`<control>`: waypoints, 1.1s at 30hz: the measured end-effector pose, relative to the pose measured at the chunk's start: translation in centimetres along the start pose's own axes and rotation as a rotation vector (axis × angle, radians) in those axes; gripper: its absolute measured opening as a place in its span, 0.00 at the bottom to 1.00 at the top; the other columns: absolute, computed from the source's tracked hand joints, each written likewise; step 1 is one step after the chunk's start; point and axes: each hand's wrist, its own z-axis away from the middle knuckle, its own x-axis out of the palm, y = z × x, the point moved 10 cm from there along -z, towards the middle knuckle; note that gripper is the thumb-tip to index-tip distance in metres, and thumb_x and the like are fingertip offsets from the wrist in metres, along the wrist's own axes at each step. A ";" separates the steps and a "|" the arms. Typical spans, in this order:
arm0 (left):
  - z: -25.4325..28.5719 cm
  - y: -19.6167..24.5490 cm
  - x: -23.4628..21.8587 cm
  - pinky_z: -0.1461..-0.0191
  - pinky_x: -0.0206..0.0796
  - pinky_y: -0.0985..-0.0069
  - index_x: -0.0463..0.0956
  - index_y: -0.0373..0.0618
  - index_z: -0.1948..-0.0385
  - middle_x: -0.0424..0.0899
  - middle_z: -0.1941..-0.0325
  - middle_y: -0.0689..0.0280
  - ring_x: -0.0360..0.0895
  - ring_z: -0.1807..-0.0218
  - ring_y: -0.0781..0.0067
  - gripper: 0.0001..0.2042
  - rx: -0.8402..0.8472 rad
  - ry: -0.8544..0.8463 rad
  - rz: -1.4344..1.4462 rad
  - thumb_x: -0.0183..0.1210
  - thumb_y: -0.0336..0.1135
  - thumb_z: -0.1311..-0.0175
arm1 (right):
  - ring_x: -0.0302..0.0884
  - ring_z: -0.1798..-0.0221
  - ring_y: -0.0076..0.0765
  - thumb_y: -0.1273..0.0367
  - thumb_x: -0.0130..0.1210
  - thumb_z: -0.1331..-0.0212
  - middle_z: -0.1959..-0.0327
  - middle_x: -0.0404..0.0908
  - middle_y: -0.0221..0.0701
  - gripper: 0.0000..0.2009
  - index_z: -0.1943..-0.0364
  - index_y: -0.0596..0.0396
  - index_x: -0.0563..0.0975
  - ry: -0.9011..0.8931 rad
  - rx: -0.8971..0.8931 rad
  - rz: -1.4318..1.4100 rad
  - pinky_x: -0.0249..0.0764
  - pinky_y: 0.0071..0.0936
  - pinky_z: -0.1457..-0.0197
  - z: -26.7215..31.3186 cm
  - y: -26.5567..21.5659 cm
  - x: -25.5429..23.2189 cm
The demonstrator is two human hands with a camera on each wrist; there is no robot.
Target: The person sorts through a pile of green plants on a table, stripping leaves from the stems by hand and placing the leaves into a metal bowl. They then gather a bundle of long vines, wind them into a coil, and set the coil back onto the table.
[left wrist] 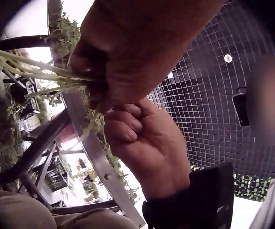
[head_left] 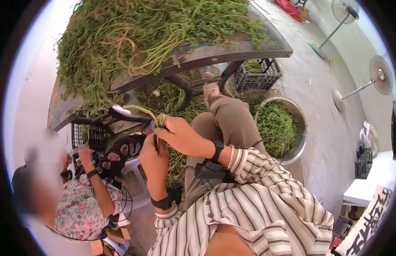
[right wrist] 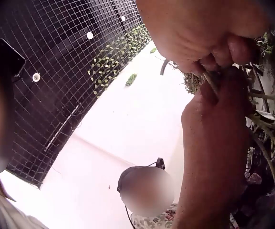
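Note:
A small bunch of long green stems point(head_left: 140, 109) extends up and left from between both hands in the head view. The left hand point(head_left: 154, 164) grips its lower part, thumb up along the stems. Just above and to the right, the right hand point(head_left: 183, 134) pinches the same bunch near a bluish bit by the fingertips. In the left wrist view stems point(left wrist: 42, 71) come out of the left hand point(left wrist: 128, 52), with the curled right hand point(left wrist: 151, 148) touching below. The right wrist view has the right hand point(right wrist: 204, 33) above the left hand point(right wrist: 213, 138); fingers hide part of the stems.
A table point(head_left: 223, 55) heaped with greens point(head_left: 134, 25) stands in front. A metal basin point(head_left: 302, 141) of greens and a black crate point(head_left: 257, 81) are at right. Another person point(head_left: 82, 205) sits at left. Two fans point(head_left: 379, 74) stand far right.

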 end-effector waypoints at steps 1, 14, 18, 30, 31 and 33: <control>0.0 -0.4 0.3 0.62 0.66 0.70 0.68 0.41 0.52 0.75 0.58 0.52 0.75 0.63 0.54 0.16 0.004 -0.031 -0.058 0.54 0.27 0.44 | 0.67 0.72 0.31 0.70 0.49 0.43 0.75 0.72 0.33 0.07 0.64 0.58 0.70 0.030 -0.008 -0.086 0.64 0.27 0.67 -0.1 -0.1 -1.0; 0.0 -1.9 -0.2 0.64 0.65 0.76 0.61 0.42 0.43 0.64 0.43 0.57 0.71 0.66 0.72 0.23 -0.142 0.016 0.116 0.53 0.26 0.42 | 0.55 0.84 0.15 0.67 0.46 0.40 0.81 0.64 0.21 0.06 0.66 0.54 0.69 1.135 0.078 -0.212 0.52 0.13 0.83 17.1 6.4 -33.6; -0.1 -2.5 1.3 0.62 0.65 0.77 0.64 0.39 0.46 0.64 0.42 0.58 0.70 0.63 0.72 0.20 -0.146 -0.032 0.129 0.52 0.27 0.41 | 0.56 0.89 0.18 0.68 0.47 0.41 0.86 0.62 0.23 0.09 0.77 0.52 0.64 1.241 0.374 -0.060 0.54 0.17 0.87 27.4 18.2 -36.8; -0.2 -2.6 0.5 0.61 0.65 0.79 0.69 0.38 0.50 0.65 0.43 0.61 0.71 0.64 0.73 0.15 -0.206 -0.028 0.138 0.50 0.26 0.41 | 0.72 0.82 0.28 0.68 0.44 0.40 0.78 0.76 0.34 0.11 0.63 0.65 0.69 1.167 0.451 -0.237 0.71 0.22 0.80 15.6 20.2 -44.6; -0.2 -2.9 0.6 0.62 0.65 0.79 0.69 0.38 0.50 0.65 0.43 0.61 0.71 0.65 0.75 0.15 -0.203 -0.025 0.153 0.50 0.26 0.41 | 0.72 0.81 0.27 0.69 0.44 0.40 0.77 0.76 0.34 0.11 0.62 0.65 0.70 1.008 0.468 -0.259 0.71 0.22 0.79 13.9 21.1 -44.5; -0.1 -2.9 0.5 0.64 0.64 0.81 0.69 0.37 0.51 0.66 0.45 0.63 0.69 0.67 0.77 0.15 -0.205 -0.014 0.180 0.50 0.25 0.42 | 0.72 0.80 0.25 0.70 0.45 0.41 0.77 0.76 0.33 0.09 0.65 0.64 0.73 0.779 0.479 -0.170 0.71 0.21 0.78 12.1 20.9 -42.5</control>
